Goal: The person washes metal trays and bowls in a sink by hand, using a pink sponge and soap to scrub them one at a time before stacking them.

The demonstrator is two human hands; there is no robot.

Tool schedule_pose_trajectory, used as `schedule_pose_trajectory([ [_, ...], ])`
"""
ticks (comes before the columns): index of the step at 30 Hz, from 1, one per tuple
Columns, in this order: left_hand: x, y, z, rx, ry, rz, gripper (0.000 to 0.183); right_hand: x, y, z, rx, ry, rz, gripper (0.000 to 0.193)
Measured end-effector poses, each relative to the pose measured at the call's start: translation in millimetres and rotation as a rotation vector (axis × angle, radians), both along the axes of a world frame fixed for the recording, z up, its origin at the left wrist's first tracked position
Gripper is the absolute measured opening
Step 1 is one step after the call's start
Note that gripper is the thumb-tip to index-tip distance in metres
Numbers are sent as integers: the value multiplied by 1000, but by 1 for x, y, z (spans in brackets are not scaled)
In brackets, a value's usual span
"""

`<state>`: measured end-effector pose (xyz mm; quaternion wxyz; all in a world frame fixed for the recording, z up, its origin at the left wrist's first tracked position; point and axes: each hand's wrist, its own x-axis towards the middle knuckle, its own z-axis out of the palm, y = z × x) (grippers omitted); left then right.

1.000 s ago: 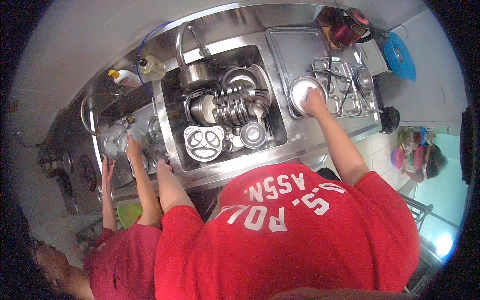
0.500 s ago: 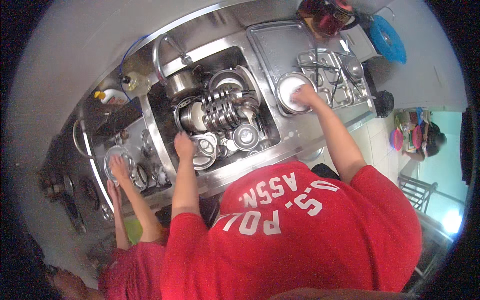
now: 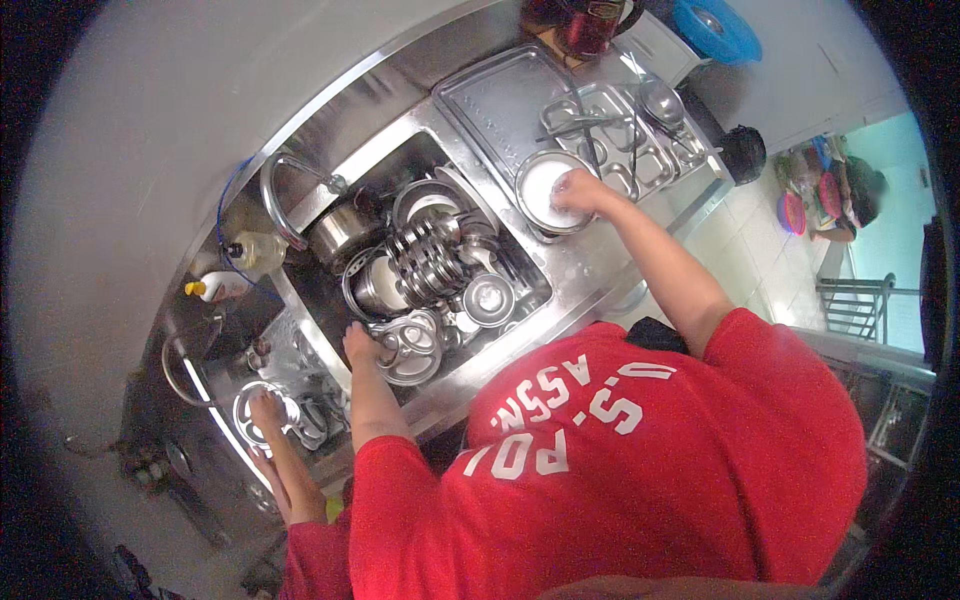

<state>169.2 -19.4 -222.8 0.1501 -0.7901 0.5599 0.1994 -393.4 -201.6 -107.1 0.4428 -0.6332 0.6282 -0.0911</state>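
My left hand [image 3: 362,343] is at the sink's left side, its fingers closed at the edge of a round steel compartment plate [image 3: 412,340]. That plate lies at the near side of the piled dishes. My right hand [image 3: 580,195] reaches into a steel bowl [image 3: 553,225] of white, sudsy liquid on the counter right of the sink. Its fingers are bunched down at the white surface; what they hold, if anything, is hidden. Next to the plate sit a small round steel bowl [image 3: 489,299] and a row of stacked steel dishes [image 3: 425,258].
A large steel pot [image 3: 345,238] stands in the sink under the tap [image 3: 283,200]. Steel trays [image 3: 630,135] lie beyond the bowl. At left, a co-worker's hands [image 3: 268,415] work over a plate in a second basin. Bottles [image 3: 222,285] stand behind.
The whole view has tilted and shifted. My left hand remains by the compartment plate and my right hand remains in the bowl. The co-worker's hands are still at their plate.
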Motion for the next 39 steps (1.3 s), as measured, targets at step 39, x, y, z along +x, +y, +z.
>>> schedule_pose_trajectory([
  [39, -55, 56, 124, -961, 330, 597, 32, 5, -5, 38, 54, -236, -105, 28],
])
